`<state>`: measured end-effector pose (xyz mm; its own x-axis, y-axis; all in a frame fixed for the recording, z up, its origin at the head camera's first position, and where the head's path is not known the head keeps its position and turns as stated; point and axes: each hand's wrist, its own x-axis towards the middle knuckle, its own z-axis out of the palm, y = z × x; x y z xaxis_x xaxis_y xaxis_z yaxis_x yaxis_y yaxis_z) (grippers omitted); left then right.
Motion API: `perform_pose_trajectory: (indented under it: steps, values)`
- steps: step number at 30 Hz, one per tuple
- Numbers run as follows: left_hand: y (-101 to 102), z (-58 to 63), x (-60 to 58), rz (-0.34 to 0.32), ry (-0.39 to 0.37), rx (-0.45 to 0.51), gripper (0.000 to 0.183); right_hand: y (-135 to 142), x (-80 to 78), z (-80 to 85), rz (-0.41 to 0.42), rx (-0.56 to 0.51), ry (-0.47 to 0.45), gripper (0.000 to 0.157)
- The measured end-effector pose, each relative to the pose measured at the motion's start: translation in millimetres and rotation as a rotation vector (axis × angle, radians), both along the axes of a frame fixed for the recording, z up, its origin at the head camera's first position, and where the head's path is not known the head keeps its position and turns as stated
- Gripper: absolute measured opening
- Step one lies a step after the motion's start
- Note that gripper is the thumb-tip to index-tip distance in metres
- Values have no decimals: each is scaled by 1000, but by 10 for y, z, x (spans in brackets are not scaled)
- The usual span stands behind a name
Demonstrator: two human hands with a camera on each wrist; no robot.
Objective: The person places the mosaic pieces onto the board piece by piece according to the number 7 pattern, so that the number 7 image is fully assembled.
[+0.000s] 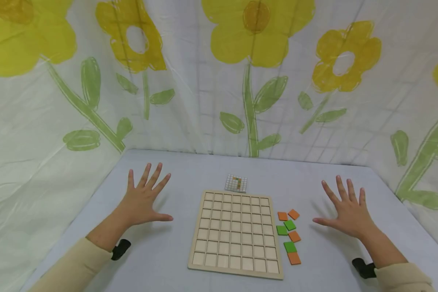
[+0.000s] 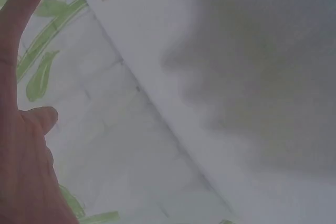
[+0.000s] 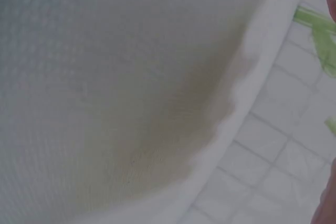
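Head view: both hands are spread and empty, the left hand (image 1: 142,202) well left of the pale wooden square-celled board (image 1: 235,233), the right hand (image 1: 350,213) well to its right. Seven flat square orange and green tiles (image 1: 290,225) lie on the white-covered bench (image 1: 160,259) between board and right hand, the nearer one, their loose column running lengthwise along the board's right edge.

Left wrist view: part of the left hand shows, holding nothing visible.

Right wrist view: only slivers of the right hand show, too little to tell its state here.
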<state>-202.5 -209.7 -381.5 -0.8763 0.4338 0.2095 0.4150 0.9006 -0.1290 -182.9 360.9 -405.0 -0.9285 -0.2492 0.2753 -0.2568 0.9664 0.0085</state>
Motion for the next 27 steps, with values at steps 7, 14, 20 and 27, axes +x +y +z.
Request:
perform_pose_trajectory:
  steps: [7, 14, 20, 27]
  values:
    - [199, -33, 9, -80, -55, 0, 117, -178, 96, 47, 49, -112, -96, 112]
    - [484, -65, 60, -207, -231, 179, 106, -471, 230, 93, 46, -282, -310, 102]
    - [681, -142, 25, -245, -452, 347, 103, -638, 354, 72, 86, -396, -399, 85]
    - [801, -274, -51, -224, -659, 484, 104, -692, 505, 8, 228, -541, -457, 67]
